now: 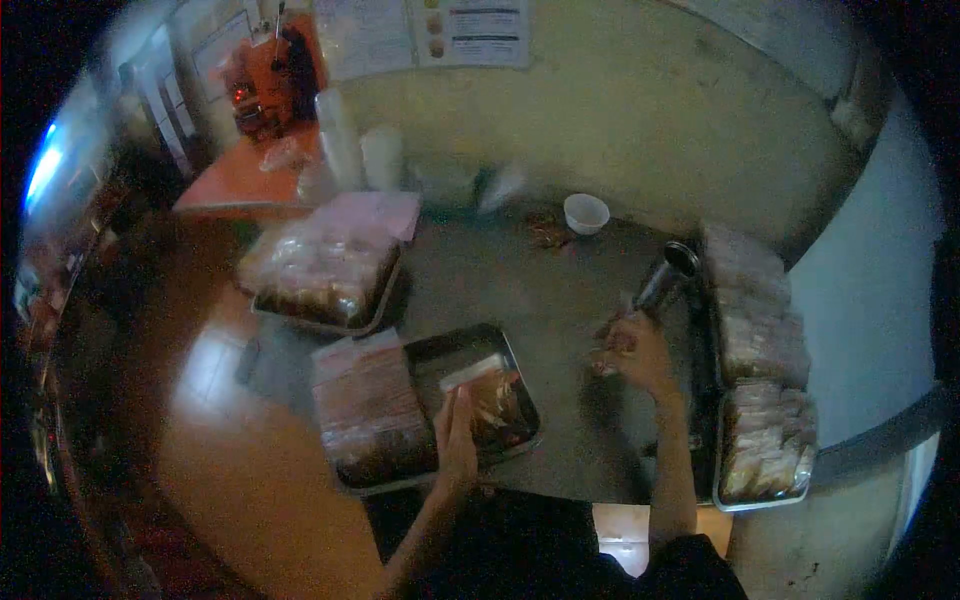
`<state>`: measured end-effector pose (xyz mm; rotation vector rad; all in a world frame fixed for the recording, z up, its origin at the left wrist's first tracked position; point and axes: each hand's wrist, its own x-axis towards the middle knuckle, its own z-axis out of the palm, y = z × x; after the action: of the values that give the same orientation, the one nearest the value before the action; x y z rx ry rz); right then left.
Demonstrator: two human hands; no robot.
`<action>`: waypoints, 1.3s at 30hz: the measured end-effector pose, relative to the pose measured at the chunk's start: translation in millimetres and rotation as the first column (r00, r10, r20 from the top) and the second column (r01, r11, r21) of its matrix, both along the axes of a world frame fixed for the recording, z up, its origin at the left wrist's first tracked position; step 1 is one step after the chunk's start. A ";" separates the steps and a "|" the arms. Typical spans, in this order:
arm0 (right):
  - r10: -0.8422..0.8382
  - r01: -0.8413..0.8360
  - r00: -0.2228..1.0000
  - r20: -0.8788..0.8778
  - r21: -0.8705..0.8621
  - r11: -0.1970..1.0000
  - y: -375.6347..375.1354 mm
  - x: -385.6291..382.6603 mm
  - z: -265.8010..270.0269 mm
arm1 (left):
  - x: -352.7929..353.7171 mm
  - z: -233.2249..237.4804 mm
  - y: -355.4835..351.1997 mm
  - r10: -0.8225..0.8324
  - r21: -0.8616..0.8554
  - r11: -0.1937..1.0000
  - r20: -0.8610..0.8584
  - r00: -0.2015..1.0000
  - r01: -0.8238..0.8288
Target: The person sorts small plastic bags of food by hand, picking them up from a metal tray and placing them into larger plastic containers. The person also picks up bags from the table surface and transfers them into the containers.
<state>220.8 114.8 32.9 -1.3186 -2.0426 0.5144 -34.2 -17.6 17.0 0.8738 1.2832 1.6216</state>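
My left hand (457, 440) is closed at the left side of a clear plastic packet (490, 400) with brownish contents, over the right half of a metal tray (520, 375). Left of that hand, a tight row of similar packets (368, 395) fills the other half of the tray. My right hand (643, 352) is raised over the dark table, its fingers bent together around something small that I cannot make out. Just beyond its knuckles, a dark metal cup (668, 275) leans with its round mouth facing up and away.
More packets are piled in a tray (330, 265) at the back left and stand in rows in a long tray (765, 400) along the right edge. A white bowl (587, 214) sits near the wall. Stacked white cups (338, 140) stand by an orange surface (245, 178).
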 end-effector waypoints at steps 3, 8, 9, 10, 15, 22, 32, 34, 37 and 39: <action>-0.002 0.000 0.998 -0.055 -0.035 0.999 -8.8 8.7 -5.4 | -7.1 4.4 5.1 -0.051 -0.034 0.998 0.110 0.993 0.055; 0.225 -0.308 0.853 -0.470 -0.107 0.945 -44.5 -22.2 15.1 | -2.9 21.7 4.1 -0.145 -0.001 0.989 0.019 0.989 0.145; 0.267 -0.387 0.798 -0.541 -0.120 0.914 -54.5 -35.8 21.4 | -3.5 16.6 6.3 -0.188 0.001 0.982 0.031 0.982 0.188; 0.188 -0.312 0.852 -0.489 -0.185 0.932 -64.8 -53.7 26.9 | -2.6 13.8 7.6 -0.204 0.002 0.979 -0.005 0.979 0.204; 0.114 -0.093 0.916 -0.386 0.073 0.993 -83.6 -120.7 15.7 | 9.9 -11.4 4.0 -0.181 -0.056 0.982 -0.051 0.982 0.178; 0.056 0.034 0.962 -0.269 0.316 0.948 -91.4 -138.2 16.2 | 13.7 -23.7 2.8 -0.295 0.172 0.955 0.523 0.800 0.240; -0.340 0.352 0.936 -0.094 0.284 0.892 -57.0 -90.8 5.3 | 8.0 -13.8 6.3 -0.024 -0.039 0.999 0.226 0.974 0.034; -0.580 0.553 0.814 0.018 0.280 0.785 -18.4 -58.6 0.7 | -1.4 -27.8 9.9 0.041 -0.067 0.997 0.150 0.988 -0.031; -0.685 0.632 0.715 0.143 0.288 0.720 30.6 -22.1 -25.1 | 1.7 -13.2 4.8 0.020 -0.033 0.999 0.005 1.000 -0.020; -0.667 0.616 0.718 0.199 0.263 0.742 49.6 -10.1 -36.6 | 9.9 -1.3 5.6 0.020 -0.072 0.997 0.068 0.998 -0.015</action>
<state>210.7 164.4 -3.7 -1.9452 -1.6089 -0.1906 -24.3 -12.1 15.7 0.7593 1.2962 1.5955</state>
